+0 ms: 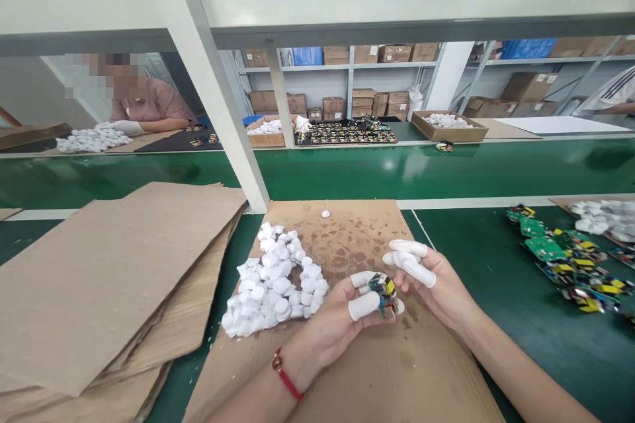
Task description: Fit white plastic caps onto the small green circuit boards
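White-tipped and curled in, the left hand [335, 324] is clasping a circuit board [384, 289] over cardboard [377, 377], the right hand [431, 277] is hovering close by, half-curled, its hold impossible to tell, white pieces [275, 287] are lying heaped leftward, more boards [546, 249] are sitting off right.

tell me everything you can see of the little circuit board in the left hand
The small green circuit board with mixed components carries a bright yellow block, dark parts, a bit of blue and a copper-coloured piece near its lower end. It sits tilted in the left hand, gripped by white-covered fingers that hide some of it, above the brown cardboard sheet. The right hand is close by; any contact is unclear. Finer markings are too small to read.
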Motion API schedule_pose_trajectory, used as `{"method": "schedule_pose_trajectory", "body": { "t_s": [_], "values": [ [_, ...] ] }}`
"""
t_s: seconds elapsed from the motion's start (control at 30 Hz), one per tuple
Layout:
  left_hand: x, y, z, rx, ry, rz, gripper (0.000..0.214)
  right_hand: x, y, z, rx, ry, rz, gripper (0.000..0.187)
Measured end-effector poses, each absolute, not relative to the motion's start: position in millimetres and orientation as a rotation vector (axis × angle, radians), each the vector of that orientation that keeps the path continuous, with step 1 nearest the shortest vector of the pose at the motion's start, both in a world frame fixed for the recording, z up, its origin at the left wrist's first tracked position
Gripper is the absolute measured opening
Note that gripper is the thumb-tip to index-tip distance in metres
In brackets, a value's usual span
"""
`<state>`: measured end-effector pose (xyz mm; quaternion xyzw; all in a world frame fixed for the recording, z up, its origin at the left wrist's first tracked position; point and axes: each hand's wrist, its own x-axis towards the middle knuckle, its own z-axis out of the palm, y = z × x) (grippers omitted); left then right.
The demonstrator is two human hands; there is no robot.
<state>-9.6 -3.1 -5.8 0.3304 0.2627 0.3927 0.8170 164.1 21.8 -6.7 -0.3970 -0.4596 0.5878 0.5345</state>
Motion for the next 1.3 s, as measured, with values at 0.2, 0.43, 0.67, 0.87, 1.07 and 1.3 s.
{"method": "schedule_pose_trajectory", "body": {
  "t_s": [0.2,0.43,0.67,0.87,1.07,1.3],
  "values": [
    [-7,-2,-9,0.721,0.476,0.853,0.04,171,6,-3,-0.702,-1.638,1.04,0.025],
    [-2,-5,-11,0.762,0.382,0.799,0.04,164,3,-2,-0.535,-1.919,0.874,0.036],
    [-4,-8,-12,0.764,0.416,0.809,0.041,160,1,-4,-0.51,-1.864,0.903,0.036],
    [-6,-8,-8,0.868,0.492,0.88,0.046,150,-5,-8,-0.507,-1.584,1.324,0.038],
    [-15,-7,-10,0.947,0.495,0.858,0.047,150,-9,-10,-0.494,-1.587,1.501,0.049],
    [-19,-6,1,1.133,0.459,0.833,0.043,152,-8,-16,-0.383,-1.449,1.817,0.047]
  ]
}}
